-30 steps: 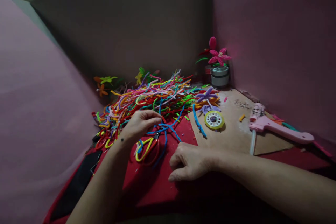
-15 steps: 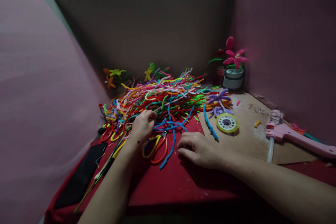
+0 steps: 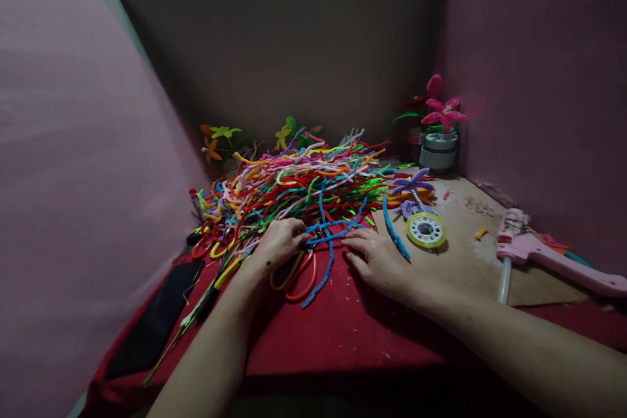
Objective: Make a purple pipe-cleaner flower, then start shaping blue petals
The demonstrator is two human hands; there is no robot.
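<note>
My left hand point(image 3: 284, 243) is closed, its fingertips pinching the left end of a blue pipe cleaner point(image 3: 333, 235). My right hand point(image 3: 377, 258) rests palm down to the right, thumb apart from the fingers. Its fingertips reach the right end of the blue pieces; whether they touch is unclear. Several blue pipe cleaners cross each other between the hands, one trailing toward the front. Under them lie scissors point(image 3: 307, 284) with red and yellow handles, partly hidden by my left hand. Behind is a large heap of colourful pipe cleaners point(image 3: 294, 186).
At right, a cardboard sheet point(image 3: 460, 274) carries a yellow-rimmed tape roll point(image 3: 426, 230), a purple flower point(image 3: 411, 181) and a pink glue gun point(image 3: 539, 248). A black phone point(image 3: 157, 320) lies left. Pink flowers point(image 3: 443, 114) stand in a grey pot point(image 3: 438, 151) at the back right.
My left hand has moved right and slightly nearer onto the blue pipe cleaner's end. My right hand has shifted up toward the blue pieces, its fingers stretching out. The view has shifted slightly.
</note>
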